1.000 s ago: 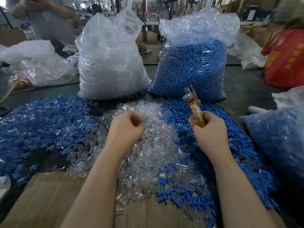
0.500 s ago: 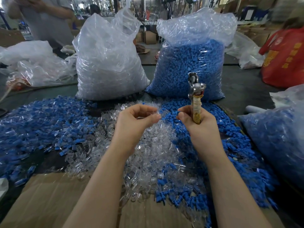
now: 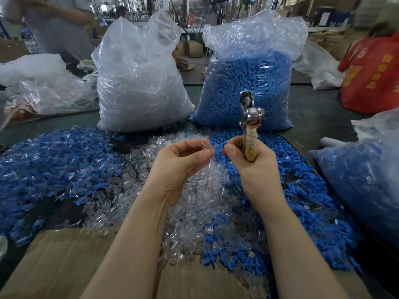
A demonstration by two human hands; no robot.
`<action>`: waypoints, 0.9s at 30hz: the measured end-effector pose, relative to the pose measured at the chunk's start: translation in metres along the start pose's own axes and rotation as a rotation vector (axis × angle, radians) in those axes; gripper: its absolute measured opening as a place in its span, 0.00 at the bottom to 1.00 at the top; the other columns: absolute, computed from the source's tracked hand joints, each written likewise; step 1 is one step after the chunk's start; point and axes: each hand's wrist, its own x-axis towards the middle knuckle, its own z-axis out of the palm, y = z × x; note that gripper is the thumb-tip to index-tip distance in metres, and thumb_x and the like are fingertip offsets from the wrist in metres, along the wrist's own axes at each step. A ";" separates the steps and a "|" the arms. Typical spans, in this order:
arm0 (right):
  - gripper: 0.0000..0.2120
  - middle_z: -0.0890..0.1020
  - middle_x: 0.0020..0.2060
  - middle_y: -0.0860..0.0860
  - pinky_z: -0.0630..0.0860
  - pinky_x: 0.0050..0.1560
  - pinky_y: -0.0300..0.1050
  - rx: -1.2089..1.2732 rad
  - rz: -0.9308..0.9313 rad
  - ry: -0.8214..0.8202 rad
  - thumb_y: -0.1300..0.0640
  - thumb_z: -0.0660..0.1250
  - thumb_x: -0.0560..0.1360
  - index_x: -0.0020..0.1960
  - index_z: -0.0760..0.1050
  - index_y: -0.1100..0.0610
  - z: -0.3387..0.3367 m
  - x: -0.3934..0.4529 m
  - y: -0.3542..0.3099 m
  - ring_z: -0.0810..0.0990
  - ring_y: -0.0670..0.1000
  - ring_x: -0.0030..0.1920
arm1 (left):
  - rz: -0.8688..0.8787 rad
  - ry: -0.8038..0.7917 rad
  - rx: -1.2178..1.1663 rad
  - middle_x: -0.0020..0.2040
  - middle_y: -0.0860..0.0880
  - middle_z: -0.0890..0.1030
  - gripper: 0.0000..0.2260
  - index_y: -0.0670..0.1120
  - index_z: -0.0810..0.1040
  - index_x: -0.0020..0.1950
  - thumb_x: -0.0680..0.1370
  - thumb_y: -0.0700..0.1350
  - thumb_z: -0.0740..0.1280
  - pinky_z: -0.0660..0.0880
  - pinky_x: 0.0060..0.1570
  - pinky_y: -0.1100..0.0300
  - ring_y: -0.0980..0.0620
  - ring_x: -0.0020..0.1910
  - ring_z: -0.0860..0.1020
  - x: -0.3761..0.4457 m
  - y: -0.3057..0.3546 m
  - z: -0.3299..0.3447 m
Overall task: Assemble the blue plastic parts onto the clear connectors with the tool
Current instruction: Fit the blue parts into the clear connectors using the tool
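Observation:
My left hand (image 3: 180, 162) is raised above the table and pinches a clear connector (image 3: 206, 147) between thumb and fingertips. My right hand (image 3: 251, 165) grips the taped handle of a metal tool (image 3: 249, 117), which points upward. Its thumb and forefinger also pinch a small blue plastic part (image 3: 220, 145). The two pinched pieces are nearly touching. Beneath the hands lie a heap of clear connectors (image 3: 194, 203) and a heap of loose blue parts (image 3: 302, 201). A spread of blue-and-clear pieces (image 3: 43, 160) covers the left of the table.
Two big plastic sacks stand behind the heaps: one of clear connectors (image 3: 138, 83), one of blue parts (image 3: 248, 78). Another bag of blue-and-clear pieces (image 3: 362, 180) sits at the right. Cardboard (image 3: 64, 266) lies at the near edge. A person (image 3: 54, 24) stands far left, a red-clad person (image 3: 373, 70) far right.
Both hands have lifted from the heaps and come together. The left now pinches a clear connector, the right pinches a blue part, and the tool has swung upright.

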 end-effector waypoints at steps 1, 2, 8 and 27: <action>0.05 0.82 0.37 0.51 0.76 0.42 0.32 -0.008 -0.002 0.002 0.60 0.69 0.77 0.42 0.77 0.53 0.001 0.000 0.000 0.78 0.44 0.38 | 0.015 0.001 0.025 0.46 0.42 0.86 0.15 0.41 0.83 0.50 0.63 0.37 0.76 0.81 0.47 0.61 0.48 0.48 0.85 0.000 0.000 0.001; 0.06 0.81 0.35 0.49 0.76 0.41 0.32 -0.018 0.000 0.004 0.60 0.70 0.77 0.42 0.77 0.53 0.001 0.000 0.001 0.78 0.44 0.37 | 0.033 0.001 0.055 0.46 0.42 0.86 0.14 0.42 0.83 0.48 0.63 0.38 0.76 0.81 0.48 0.60 0.48 0.47 0.85 0.000 -0.001 0.002; 0.06 0.80 0.34 0.44 0.74 0.39 0.30 -0.102 -0.003 -0.012 0.59 0.69 0.77 0.42 0.77 0.51 0.004 0.002 0.005 0.77 0.39 0.35 | 0.094 0.021 0.200 0.44 0.44 0.86 0.11 0.49 0.87 0.42 0.61 0.43 0.77 0.81 0.51 0.58 0.50 0.46 0.84 0.001 -0.003 0.005; 0.03 0.78 0.32 0.47 0.73 0.34 0.39 -0.213 -0.021 0.001 0.56 0.69 0.77 0.45 0.77 0.54 0.009 0.000 0.009 0.74 0.44 0.33 | 0.149 0.099 0.328 0.45 0.46 0.86 0.11 0.44 0.85 0.50 0.70 0.34 0.75 0.80 0.54 0.56 0.52 0.46 0.84 -0.003 -0.001 0.012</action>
